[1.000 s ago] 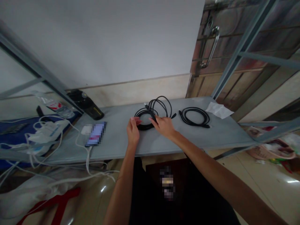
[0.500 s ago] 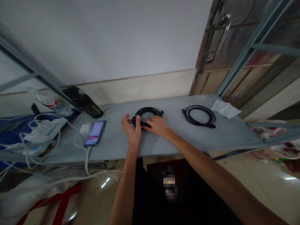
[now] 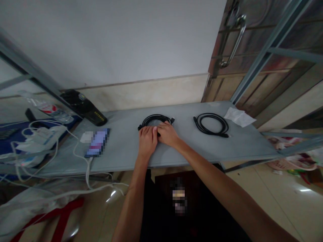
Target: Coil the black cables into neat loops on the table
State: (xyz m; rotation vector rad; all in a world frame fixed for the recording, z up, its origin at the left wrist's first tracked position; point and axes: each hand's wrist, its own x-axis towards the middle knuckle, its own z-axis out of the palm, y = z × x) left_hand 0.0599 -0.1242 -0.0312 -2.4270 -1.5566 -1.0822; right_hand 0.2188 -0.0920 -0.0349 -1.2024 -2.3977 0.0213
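Both hands now together, flat on near coil (image 3: 154, 118): left hand (image 3: 147, 140), right hand (image 3: 167, 133), grips released. Two black coils; second (image 3: 211, 124) apart.

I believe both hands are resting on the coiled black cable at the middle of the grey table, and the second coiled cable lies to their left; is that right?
Not quite. In the head view, the left hand and right hand do rest on the coiled black cable at the middle of the grey table, but the second coiled cable lies to their right, not their left.

A second coiled black cable (image 3: 211, 124) lies right on the grey worktop (image 3: 242, 144), a crumpled white paper (image 3: 239, 117) beyond; a blurred-screen phone (image 3: 97, 143) lies left.
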